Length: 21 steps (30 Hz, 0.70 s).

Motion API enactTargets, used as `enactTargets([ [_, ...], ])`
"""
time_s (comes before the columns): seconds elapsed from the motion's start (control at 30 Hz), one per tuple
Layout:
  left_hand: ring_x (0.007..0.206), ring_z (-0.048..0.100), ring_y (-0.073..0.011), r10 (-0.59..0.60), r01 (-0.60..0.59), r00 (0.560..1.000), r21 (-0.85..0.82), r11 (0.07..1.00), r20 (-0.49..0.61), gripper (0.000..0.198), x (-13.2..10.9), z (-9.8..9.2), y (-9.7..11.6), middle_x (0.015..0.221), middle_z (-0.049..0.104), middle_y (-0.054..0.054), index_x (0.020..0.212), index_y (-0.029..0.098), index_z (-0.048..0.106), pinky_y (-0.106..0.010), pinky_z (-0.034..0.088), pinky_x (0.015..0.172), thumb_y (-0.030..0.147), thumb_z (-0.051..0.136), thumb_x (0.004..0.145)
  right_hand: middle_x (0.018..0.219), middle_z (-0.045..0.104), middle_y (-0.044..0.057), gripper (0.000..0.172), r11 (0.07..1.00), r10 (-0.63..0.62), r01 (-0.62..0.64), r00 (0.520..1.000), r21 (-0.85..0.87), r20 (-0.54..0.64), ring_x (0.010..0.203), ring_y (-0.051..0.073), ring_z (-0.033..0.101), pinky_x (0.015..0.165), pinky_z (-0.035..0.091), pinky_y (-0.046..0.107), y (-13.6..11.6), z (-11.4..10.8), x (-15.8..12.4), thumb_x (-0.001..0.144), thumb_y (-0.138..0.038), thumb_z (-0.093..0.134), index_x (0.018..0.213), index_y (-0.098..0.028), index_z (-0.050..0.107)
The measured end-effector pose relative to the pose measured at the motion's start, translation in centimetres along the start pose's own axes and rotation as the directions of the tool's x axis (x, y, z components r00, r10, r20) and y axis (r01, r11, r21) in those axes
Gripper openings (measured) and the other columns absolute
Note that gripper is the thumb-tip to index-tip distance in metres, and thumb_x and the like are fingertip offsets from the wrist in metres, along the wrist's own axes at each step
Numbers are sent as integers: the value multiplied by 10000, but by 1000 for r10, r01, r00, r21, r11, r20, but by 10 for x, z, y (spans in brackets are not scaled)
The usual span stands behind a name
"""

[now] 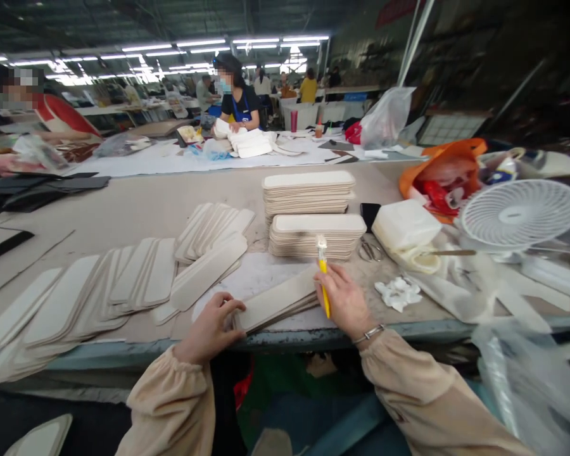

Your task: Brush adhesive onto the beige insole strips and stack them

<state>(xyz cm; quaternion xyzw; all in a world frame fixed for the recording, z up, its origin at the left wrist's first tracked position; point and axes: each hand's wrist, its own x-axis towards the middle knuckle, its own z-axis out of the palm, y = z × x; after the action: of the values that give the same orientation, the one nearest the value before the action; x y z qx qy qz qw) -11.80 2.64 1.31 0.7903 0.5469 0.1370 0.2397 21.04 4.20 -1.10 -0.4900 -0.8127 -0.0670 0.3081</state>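
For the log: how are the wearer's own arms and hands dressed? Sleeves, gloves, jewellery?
Both arms are in loose beige long sleeves, the left sleeve and right sleeve gathered with elastic at the wrist. The left hand and right hand are bare, without gloves. A thin silver bracelet circles the right wrist. No rings show.

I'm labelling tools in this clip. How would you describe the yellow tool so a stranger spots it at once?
Start at the long beige worktable; at its near edge the left hand touches a slanted stack of pale strips. The right hand grips a brush upright, whitish head upward. Its bright yellow handle sets it apart from the beige pieces around it.
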Motion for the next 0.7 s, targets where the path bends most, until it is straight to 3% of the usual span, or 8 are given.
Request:
enactTargets([
  [0.1, 1101, 574, -261, 44, -44, 997, 8, 999, -66, 359, 3, 1, -2, 1138, 576, -75, 1036, 231, 655, -427, 488, 996, 423, 693, 736, 1149, 670, 109, 211, 994, -88, 87, 996, 63, 8, 1256, 278, 518, 1052, 476, 457, -12, 2, -1, 918, -131, 550, 1094, -212, 634],
  [0.2, 1090, 597, -278, 30, -26, 987, 31, 999, -157, 405, 9, 6, -7, 1135, 609, -103, 1082, 209, 649, -465, 493, 991, 494, 618, 797, 1101, 677, 91, 128, 978, -182, 178, 983, 108, 34, 1213, 245, 549, 1057, 470, 407, -28, 10, -4, 921, -167, 580, 1026, -210, 639],
  [0.33, 1063, 623, -301, 31, -22, 988, 67, 998, -150, 442, 15, 17, -15, 1124, 645, -132, 1116, 187, 681, -499, 500, 978, 480, 625, 790, 1059, 676, 76, 49, 972, -226, 218, 970, 89, 86, 1110, 217, 603, 1040, 473, 402, -37, 21, -8, 941, -213, 569, 955, -216, 615],
  [0.53, 1052, 642, -289, 18, -11, 990, 48, 999, -143, 397, 16, 19, -17, 1117, 670, -127, 1088, 208, 710, -462, 517, 966, 449, 634, 781, 945, 674, 80, 61, 995, -96, 97, 992, -7, 87, 903, 215, 647, 927, 527, 401, -18, 12, -16, 954, -234, 551, 926, -203, 595],
  [0.7, 1075, 638, -282, -10, 15, 993, 49, 999, -117, 424, 18, 15, -11, 1127, 673, -105, 1091, 208, 707, -440, 514, 980, 457, 630, 757, 884, 681, 82, 60, 997, 41, -43, 999, -65, -23, 823, 245, 667, 764, 567, 391, 10, -1, -21, 968, -247, 530, 973, -204, 572],
])
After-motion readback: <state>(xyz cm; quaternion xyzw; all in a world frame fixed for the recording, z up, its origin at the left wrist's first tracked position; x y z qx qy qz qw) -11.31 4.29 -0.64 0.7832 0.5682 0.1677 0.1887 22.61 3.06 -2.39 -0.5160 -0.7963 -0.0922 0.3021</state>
